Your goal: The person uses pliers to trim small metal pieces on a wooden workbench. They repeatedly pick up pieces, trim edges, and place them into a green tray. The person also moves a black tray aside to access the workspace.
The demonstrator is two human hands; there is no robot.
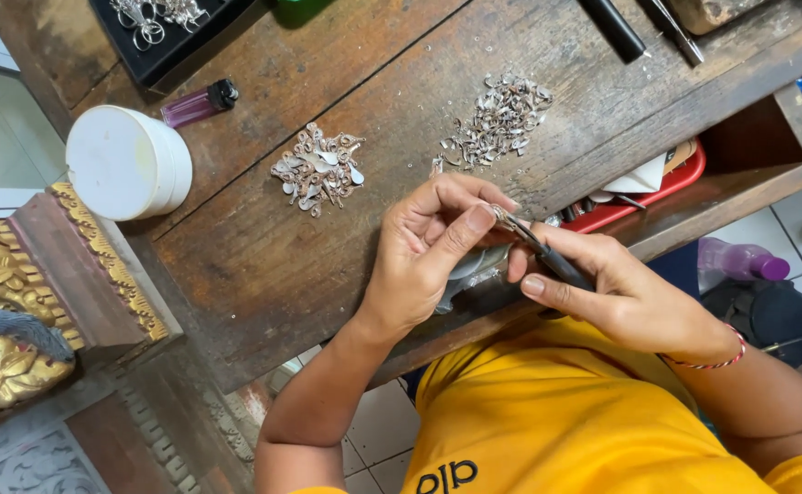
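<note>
Looking down from head height, a person in a yellow shirt [556, 412] works at a worn wooden bench [263, 256] that fills the middle of the frame. Both hands meet just right of centre, over the bench's near edge.

The left hand [428, 252] is closed, thumb and fingertips pinched on a small silver piece [501, 218] — too small to make out its shape. The right hand [620, 293] is wrapped around the dark handles of pliers [547, 256], whose tips touch that piece. A red-and-white cord bracelet [721, 357] sits on the right wrist.

On the bench above the hands lie two heaps of small silver parts: one heap [318, 169] left of centre, a second heap [501, 119] up and to the right, well apart from the first. Toward the upper left stands a round white tub [126, 163], with a purple lighter [198, 103] just above it and a black tray [167, 41] of silver rings at the top edge.

To the right of the hands, an open drawer holds a red tray [657, 192]. At the far right, on the floor, lies a purple bottle [744, 263]. A gilded carved frame [16, 302] occupies the left edge.
</note>
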